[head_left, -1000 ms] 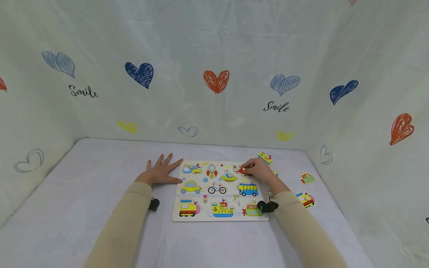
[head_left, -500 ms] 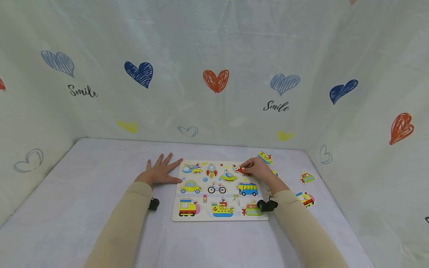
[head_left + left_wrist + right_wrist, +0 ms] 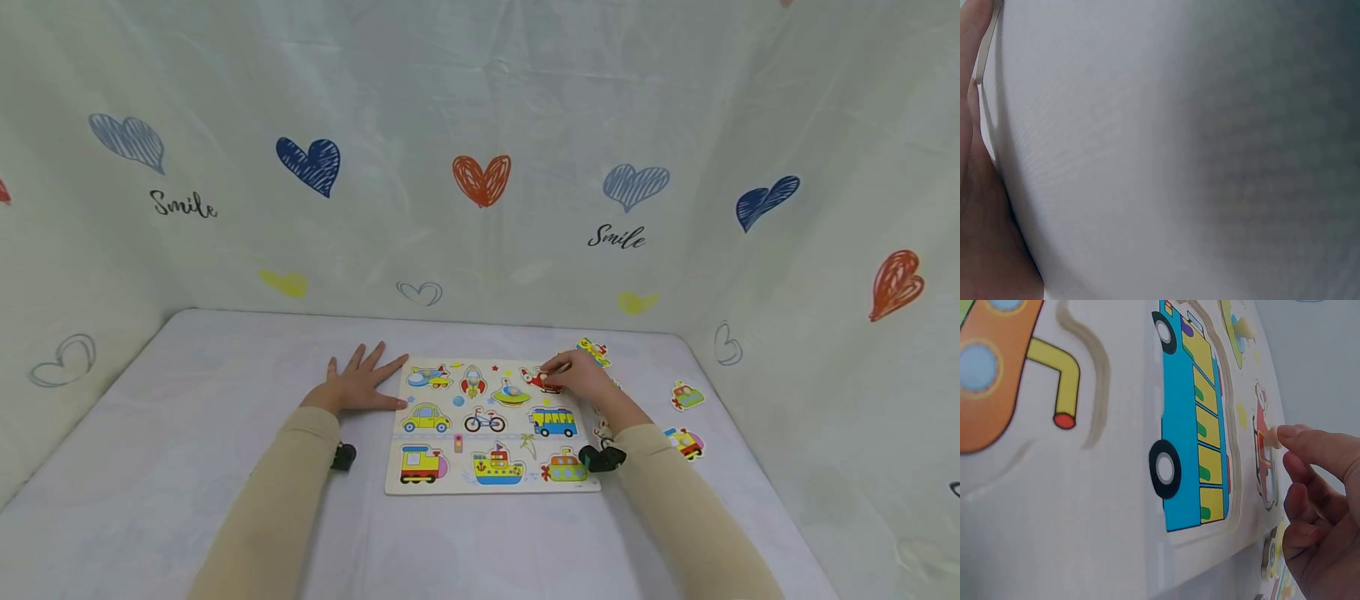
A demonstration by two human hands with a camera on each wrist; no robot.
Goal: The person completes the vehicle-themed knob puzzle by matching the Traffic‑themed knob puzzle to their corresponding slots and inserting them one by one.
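A white wooden puzzle board [image 3: 459,490] with vehicle pictures lies on the table. My left hand [image 3: 358,390] is spread flat beside it, fingertips and thumb at its left edge; the left wrist view catches only part of that hand [image 3: 988,219]. At the board's upper right corner, my right hand [image 3: 587,380] pinches the small knob [image 3: 1272,439] of a red helicopter puzzle piece [image 3: 536,381]. That piece sits at its helicopter-shaped recess. Knobbed plane [image 3: 429,377], rocket [image 3: 473,382] and flying saucer [image 3: 512,393] pieces lie in the top part of the board.
Right of the board lie loose pieces: a ship [image 3: 594,351] at the back, a submarine [image 3: 687,396] and a train [image 3: 686,443]. More pieces are partly hidden under the right hand and forearm. A printed heart curtain [image 3: 480,250] stands behind the table.
My right hand and wrist have shifted very slightly to the right, with the fingers still at the helicopter piece. The left hand stays in place.
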